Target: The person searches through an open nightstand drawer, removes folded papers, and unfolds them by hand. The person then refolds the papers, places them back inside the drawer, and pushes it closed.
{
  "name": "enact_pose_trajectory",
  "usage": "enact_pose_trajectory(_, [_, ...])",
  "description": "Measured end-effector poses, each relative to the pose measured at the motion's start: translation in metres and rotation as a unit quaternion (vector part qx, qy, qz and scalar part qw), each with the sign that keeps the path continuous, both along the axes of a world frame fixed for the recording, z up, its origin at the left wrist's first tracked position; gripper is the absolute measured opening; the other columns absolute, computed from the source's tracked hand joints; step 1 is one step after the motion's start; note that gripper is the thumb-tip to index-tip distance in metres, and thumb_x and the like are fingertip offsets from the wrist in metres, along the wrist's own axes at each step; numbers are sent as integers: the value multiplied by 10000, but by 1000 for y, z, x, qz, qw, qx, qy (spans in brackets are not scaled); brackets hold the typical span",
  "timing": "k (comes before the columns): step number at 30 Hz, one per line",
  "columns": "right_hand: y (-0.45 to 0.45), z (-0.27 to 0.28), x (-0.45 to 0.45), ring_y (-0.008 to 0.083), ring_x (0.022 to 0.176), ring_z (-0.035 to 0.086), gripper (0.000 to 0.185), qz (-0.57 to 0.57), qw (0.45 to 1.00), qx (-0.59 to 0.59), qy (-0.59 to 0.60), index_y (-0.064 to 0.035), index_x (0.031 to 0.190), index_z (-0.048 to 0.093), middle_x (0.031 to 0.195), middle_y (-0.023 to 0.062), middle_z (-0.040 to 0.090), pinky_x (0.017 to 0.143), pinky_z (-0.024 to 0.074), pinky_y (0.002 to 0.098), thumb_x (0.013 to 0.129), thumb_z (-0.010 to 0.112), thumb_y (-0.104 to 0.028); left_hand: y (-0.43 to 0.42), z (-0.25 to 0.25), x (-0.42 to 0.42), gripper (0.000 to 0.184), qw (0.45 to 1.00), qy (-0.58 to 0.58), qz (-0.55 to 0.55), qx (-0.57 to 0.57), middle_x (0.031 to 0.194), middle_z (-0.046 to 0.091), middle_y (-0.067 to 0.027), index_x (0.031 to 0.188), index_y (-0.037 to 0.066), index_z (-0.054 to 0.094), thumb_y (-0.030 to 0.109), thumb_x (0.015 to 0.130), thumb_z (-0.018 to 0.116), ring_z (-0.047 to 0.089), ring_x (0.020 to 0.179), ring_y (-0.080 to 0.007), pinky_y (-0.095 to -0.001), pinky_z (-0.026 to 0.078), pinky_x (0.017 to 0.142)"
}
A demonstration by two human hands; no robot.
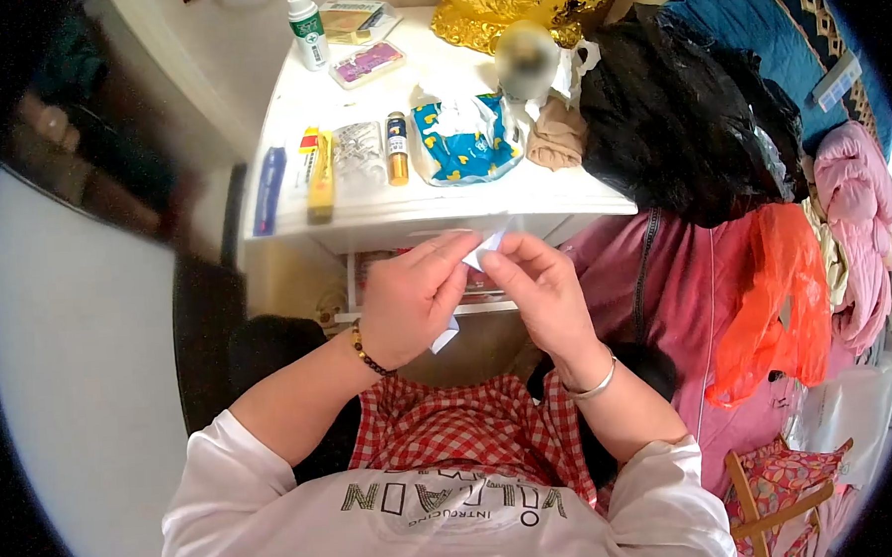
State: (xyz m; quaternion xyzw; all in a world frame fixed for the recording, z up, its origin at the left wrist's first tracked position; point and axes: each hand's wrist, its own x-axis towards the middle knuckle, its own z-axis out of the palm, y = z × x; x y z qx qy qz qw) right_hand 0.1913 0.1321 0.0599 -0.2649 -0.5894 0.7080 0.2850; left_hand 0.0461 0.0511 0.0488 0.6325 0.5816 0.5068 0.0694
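Observation:
A small piece of folded white paper [485, 250] is pinched between my two hands, just in front of the white cabinet's edge. My left hand [412, 292], with a beaded bracelet at the wrist, is closed on its left side. A bluish-white end of paper [446, 336] sticks out below that palm; whether it belongs to the same piece is hidden by the fingers. My right hand [544, 292], wearing a silver bangle, grips the paper's right side between thumb and fingers. Beneath the hands, a drawer [357, 282] of the cabinet is partly pulled out.
On the white cabinet top [393, 206] lie a blue tissue pack [466, 158], a small dark-and-gold bottle [398, 149], a yellow box [320, 179] and a blue tube [271, 192]. A spray bottle [307, 31] stands behind. Black [678, 109] and red [771, 304] plastic bags crowd the right.

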Motion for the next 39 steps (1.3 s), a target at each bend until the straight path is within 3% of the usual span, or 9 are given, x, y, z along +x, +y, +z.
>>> enact_pose_trajectory(4, [-1, 2, 0, 44, 723, 526, 119, -10, 999, -30, 2, 8, 923, 604, 793, -8, 601, 658, 435, 186, 875, 582, -98, 1, -3, 3, 256, 1000, 7, -2, 14, 946, 636, -160, 1064, 2, 593, 52, 814, 568, 636, 696, -220, -275, 500, 614])
enact_pose_trajectory(6, [0, 3, 0, 49, 718, 528, 119, -17, 1000, -24, 1, 13, 926, 604, 792, -7, 603, 658, 437, 190, 874, 580, -91, -2, 3, 6, 279, 986, -147, -39, -66, 921, 637, -150, 1086, 2, 580, 75, 816, 586, 616, 655, -166, -263, 491, 584])
enact_pose_trajectory(8, [0, 3, 0, 54, 714, 529, 119, -22, 1000, -16, 0, 18, 929, 603, 791, -5, 604, 659, 439, 194, 873, 578, -84, -5, 13, 4, 290, 982, -150, -55, -103, 895, 637, -140, 1094, 0, 573, 87, 818, 594, 601, 638, -147, -258, 482, 568])
enact_pose_trajectory(13, [-2, -4, 0, 87, 705, 539, 92, -23, 982, 189, -6, 9, 919, 597, 753, 34, 598, 651, 447, 223, 863, 560, -55, -4, 5, 2, 293, 979, -151, -68, -115, 834, 640, -116, 1105, -6, 563, 110, 837, 587, 571, 593, -126, -250, 455, 537])
enact_pose_trajectory(16, [-4, 1, -2, 99, 703, 539, 74, -27, 978, 204, -27, 0, 887, 588, 734, 46, 583, 650, 442, 233, 841, 569, -55, -3, 4, 1, 279, 980, -172, -67, -80, 788, 628, -97, 1115, -9, 555, 129, 872, 549, 550, 568, -107, -253, 452, 540])
enact_pose_trajectory(19, [3, 1, 4, 87, 711, 532, 71, -1, 966, 251, -69, 2, 861, 577, 738, 36, 581, 657, 434, 226, 814, 573, -52, -7, 12, -2, 242, 948, -259, -52, -178, 716, 601, -59, 1092, 0, 566, 147, 909, 503, 513, 545, -72, -231, 430, 528])
enact_pose_trajectory(25, [28, 19, 18, 42, 731, 508, 79, -64, 991, 119, -24, 7, 833, 584, 779, -17, 592, 672, 413, 195, 823, 529, -49, -5, 6, -18, 191, 834, -541, 3, -108, 650, 522, 3, 987, 38, 553, 203, 942, 468, 457, 503, -60, -184, 351, 461])
enact_pose_trajectory(29, [47, 26, 30, 38, 726, 508, 82, -105, 993, 53, 31, 13, 839, 581, 789, -9, 603, 697, 406, 187, 837, 514, -34, -9, 9, -28, 158, 852, -514, 12, -102, 581, 498, -23, 972, 65, 519, 201, 949, 443, 436, 494, -69, -185, 353, 480])
enact_pose_trajectory(39, [51, 25, 29, 13, 691, 463, 91, -28, 994, 45, -94, -5, 825, 578, 742, -55, 551, 630, 374, 166, 845, 566, -93, -13, 11, -34, 185, 836, -543, 13, -86, 556, 495, -35, 944, 96, 502, 244, 960, 392, 422, 471, -72, -192, 338, 465])
